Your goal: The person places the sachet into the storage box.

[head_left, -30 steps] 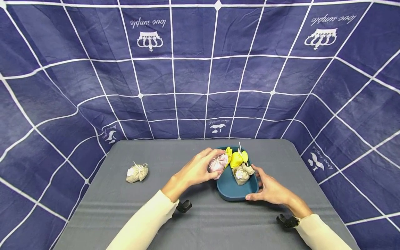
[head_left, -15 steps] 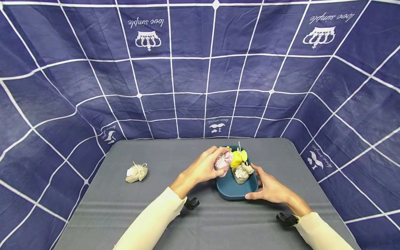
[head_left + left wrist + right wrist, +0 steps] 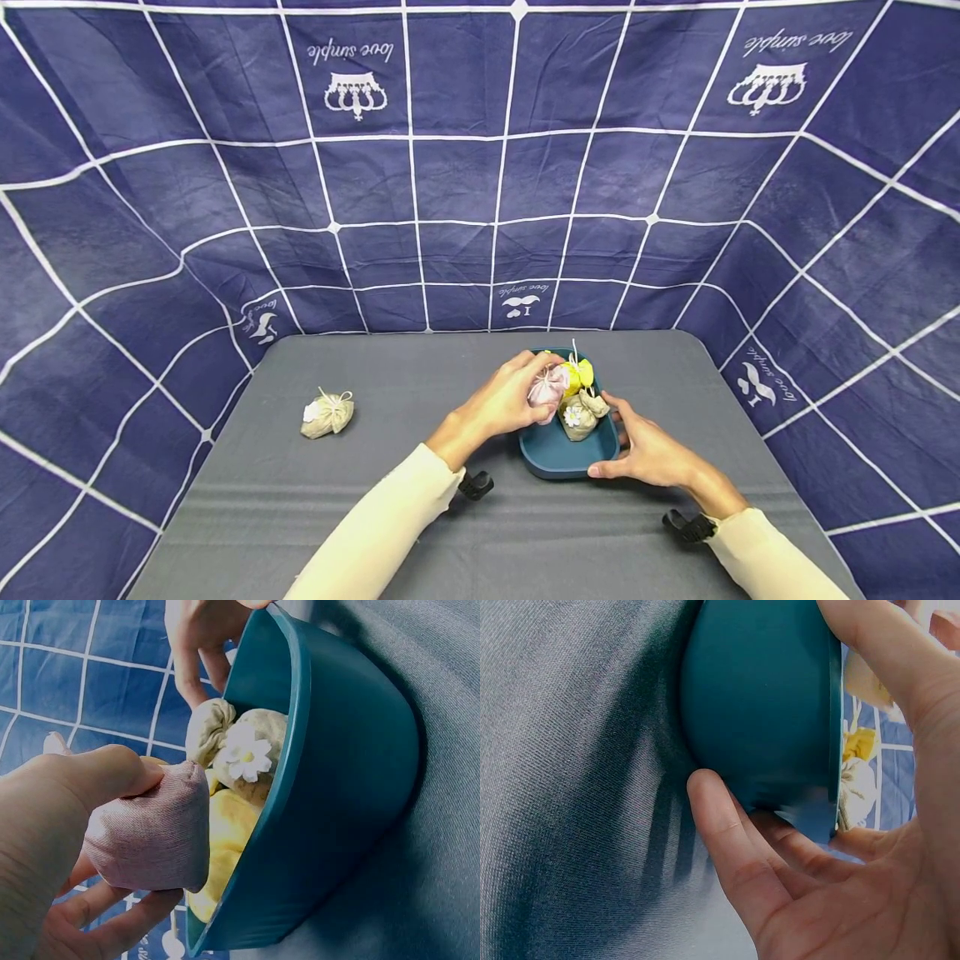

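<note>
My left hand [image 3: 508, 400] holds a small pale pink drawstring pouch [image 3: 154, 832] between thumb and fingers, above the left part of a teal bin [image 3: 555, 467]. Inside the bin sit a beige pouch [image 3: 259, 727] with a white flower and yellow pouches [image 3: 229, 817], partly hidden behind the pink one. The right hand [image 3: 652, 446] grips the bin's right side: its thumb [image 3: 877, 645] lies at the rim, its fingers spread along the wall. A second beige pouch [image 3: 327, 415] with a white tie lies on the table far to the left.
A grey cloth covers the table [image 3: 420, 367]. Behind it and along both sides hangs a dark blue curtain [image 3: 457, 183] with white grid lines. Each wrist wears a black strap mount [image 3: 476, 485].
My left hand has moved right with the pink pouch, further over the bin, covering more of the yellow pouches. The right hand and the bin stay where they were.
</note>
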Demonstrator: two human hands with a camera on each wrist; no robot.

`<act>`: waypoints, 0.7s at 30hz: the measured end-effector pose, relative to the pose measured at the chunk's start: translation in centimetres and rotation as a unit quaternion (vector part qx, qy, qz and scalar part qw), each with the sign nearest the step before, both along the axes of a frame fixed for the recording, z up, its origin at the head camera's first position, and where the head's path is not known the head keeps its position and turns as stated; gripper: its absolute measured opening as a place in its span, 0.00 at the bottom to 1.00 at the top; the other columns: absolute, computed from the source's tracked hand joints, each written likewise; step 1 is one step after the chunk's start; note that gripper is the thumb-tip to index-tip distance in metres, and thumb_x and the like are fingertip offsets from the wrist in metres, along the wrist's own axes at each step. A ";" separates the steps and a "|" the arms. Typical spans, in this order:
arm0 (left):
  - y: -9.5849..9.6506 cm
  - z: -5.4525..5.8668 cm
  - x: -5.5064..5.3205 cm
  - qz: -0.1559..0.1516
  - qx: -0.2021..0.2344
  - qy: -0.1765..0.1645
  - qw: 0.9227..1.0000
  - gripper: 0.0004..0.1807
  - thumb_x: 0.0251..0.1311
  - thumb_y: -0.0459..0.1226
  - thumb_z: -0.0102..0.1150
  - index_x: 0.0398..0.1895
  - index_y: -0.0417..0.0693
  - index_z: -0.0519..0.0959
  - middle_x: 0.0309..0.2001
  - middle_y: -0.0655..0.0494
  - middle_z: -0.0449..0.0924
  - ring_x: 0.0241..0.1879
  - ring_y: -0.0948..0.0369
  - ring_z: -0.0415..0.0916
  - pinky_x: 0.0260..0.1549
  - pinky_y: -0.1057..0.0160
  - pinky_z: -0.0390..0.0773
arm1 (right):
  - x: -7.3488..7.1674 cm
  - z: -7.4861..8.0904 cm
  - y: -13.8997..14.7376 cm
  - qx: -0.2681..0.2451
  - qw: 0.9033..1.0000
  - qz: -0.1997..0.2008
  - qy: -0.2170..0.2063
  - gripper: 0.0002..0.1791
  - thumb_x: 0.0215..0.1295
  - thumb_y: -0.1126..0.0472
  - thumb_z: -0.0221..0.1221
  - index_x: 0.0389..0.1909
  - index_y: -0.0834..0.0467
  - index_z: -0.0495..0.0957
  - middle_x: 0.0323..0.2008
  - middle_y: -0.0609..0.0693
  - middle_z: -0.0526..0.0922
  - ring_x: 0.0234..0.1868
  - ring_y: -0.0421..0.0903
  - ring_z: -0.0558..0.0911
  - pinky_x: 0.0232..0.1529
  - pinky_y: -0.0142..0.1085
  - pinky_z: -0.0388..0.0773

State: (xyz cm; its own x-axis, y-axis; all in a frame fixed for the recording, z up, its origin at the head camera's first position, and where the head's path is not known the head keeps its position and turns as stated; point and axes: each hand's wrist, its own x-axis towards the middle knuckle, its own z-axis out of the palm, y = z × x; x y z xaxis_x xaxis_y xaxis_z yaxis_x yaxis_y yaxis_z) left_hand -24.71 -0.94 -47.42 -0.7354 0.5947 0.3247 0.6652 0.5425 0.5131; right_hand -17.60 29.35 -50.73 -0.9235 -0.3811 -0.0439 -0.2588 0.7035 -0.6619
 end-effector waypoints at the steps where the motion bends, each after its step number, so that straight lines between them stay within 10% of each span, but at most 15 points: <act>1: 0.1 -0.1 -0.1 -0.001 -0.003 -0.001 1.000 0.41 0.66 0.40 0.83 0.82 0.59 0.76 0.59 0.49 0.85 0.55 0.54 0.87 0.58 0.53 0.90 | 0.0 0.0 0.0 -0.001 1.000 0.000 -0.001 0.73 0.57 0.43 0.89 0.91 0.67 0.54 0.66 0.71 0.84 0.52 0.49 0.88 0.50 0.36 0.86; 21: 1.5 -1.4 -0.4 -0.006 -0.088 -0.011 0.996 0.48 0.69 0.45 0.84 0.89 0.61 0.70 0.70 0.45 0.81 0.67 0.49 0.84 0.69 0.50 0.87 | -0.1 -0.1 0.1 -0.003 1.000 0.001 -0.008 0.73 0.58 0.43 0.89 0.91 0.67 0.53 0.67 0.69 0.84 0.53 0.48 0.88 0.50 0.36 0.85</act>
State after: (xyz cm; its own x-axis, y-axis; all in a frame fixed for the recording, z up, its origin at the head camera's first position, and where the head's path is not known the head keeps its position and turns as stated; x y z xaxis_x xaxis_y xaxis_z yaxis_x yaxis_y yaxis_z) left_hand -25.13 0.59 -48.77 -0.7336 0.6502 0.1979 0.6619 0.6174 0.4250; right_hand -17.71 29.47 -50.88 -0.9219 -0.3832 -0.0572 -0.2490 0.6990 -0.6703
